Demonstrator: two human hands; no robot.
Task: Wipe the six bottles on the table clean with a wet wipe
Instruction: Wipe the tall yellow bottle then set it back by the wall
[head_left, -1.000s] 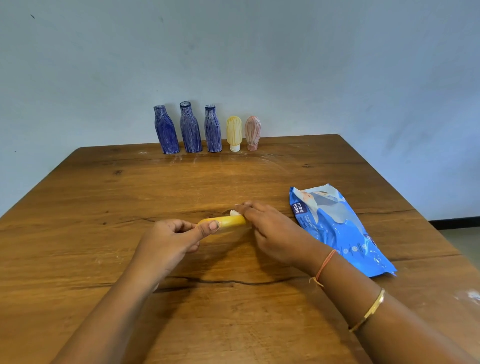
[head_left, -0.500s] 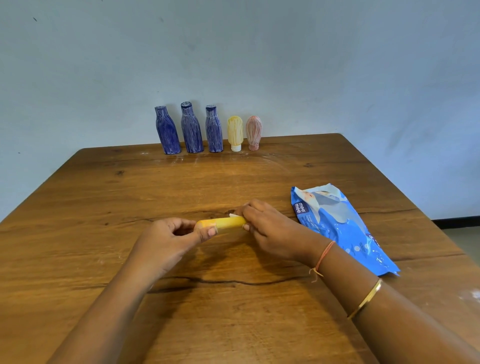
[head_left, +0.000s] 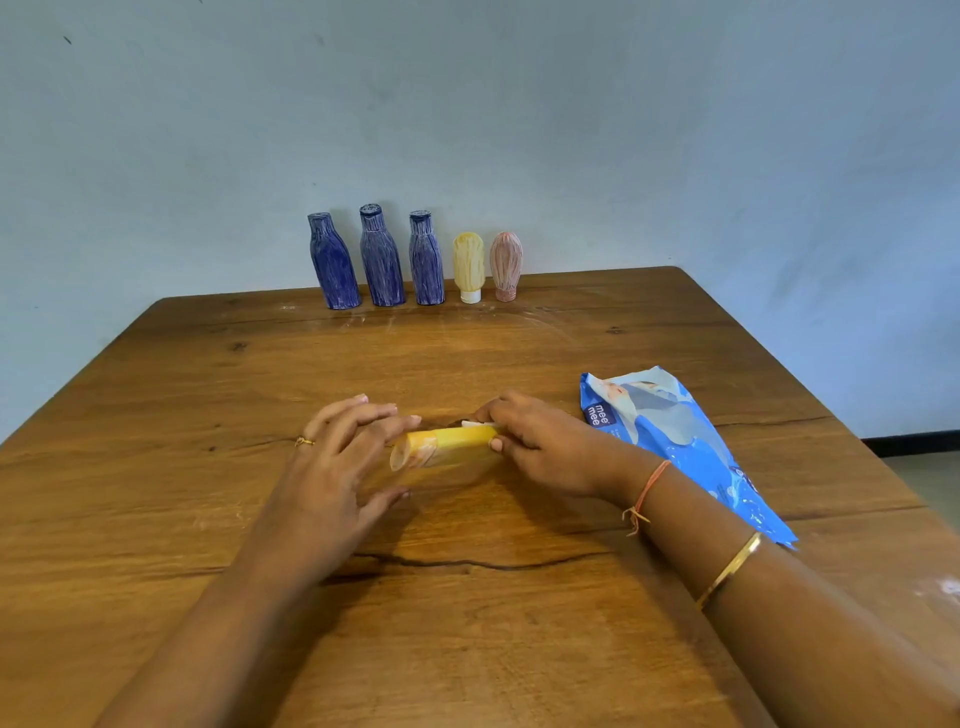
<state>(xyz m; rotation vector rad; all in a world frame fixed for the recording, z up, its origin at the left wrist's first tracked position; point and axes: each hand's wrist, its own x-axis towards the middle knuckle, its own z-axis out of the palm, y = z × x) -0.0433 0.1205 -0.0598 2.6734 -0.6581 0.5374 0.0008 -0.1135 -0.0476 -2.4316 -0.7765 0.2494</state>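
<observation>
A yellow bottle (head_left: 449, 448) lies sideways just above the middle of the wooden table (head_left: 208, 395). My right hand (head_left: 540, 447) grips its white-capped right end. My left hand (head_left: 337, 467) hovers at the bottle's left end with fingers spread and straight, holding nothing. Three blue bottles (head_left: 382, 257), a pale yellow bottle (head_left: 468, 265) and a pink bottle (head_left: 505, 264) stand in a row at the far edge against the wall. No loose wipe is visible in either hand.
A blue wet-wipe pack (head_left: 675, 441) lies flat to the right of my right hand, reaching toward the right edge. A dark crack (head_left: 467, 564) runs across the tabletop near me. A pale wall stands directly behind the table.
My left hand let go of the bottle's left end and opened, fingers spreading. My right hand kept hold of the cap end. The bottle stayed in about the same place.
</observation>
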